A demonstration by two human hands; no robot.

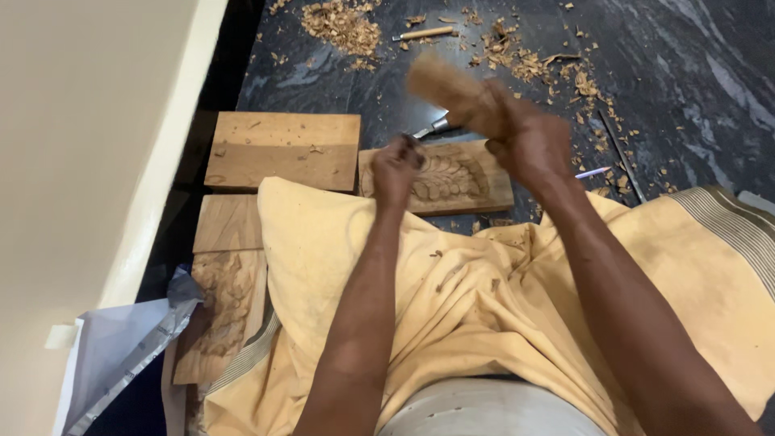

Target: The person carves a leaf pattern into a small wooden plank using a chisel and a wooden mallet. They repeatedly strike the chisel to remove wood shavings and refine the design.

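Dark stone floor (686, 73) strewn with wood shavings (343, 24); plain plank (282, 149) far left, left hand (395, 169) closed on a small tool over a carved leaf panel (452, 178), right hand (529, 141) gripping a blurred wooden mallet (444, 85)

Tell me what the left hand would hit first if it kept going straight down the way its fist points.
Likely the carved wooden panel lying under the left hand; how high the hand is above it is unclear.

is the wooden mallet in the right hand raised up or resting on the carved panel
Raised. The right hand holds the wooden mallet in the air above the carved panel, its head blurred and clear of the wood.
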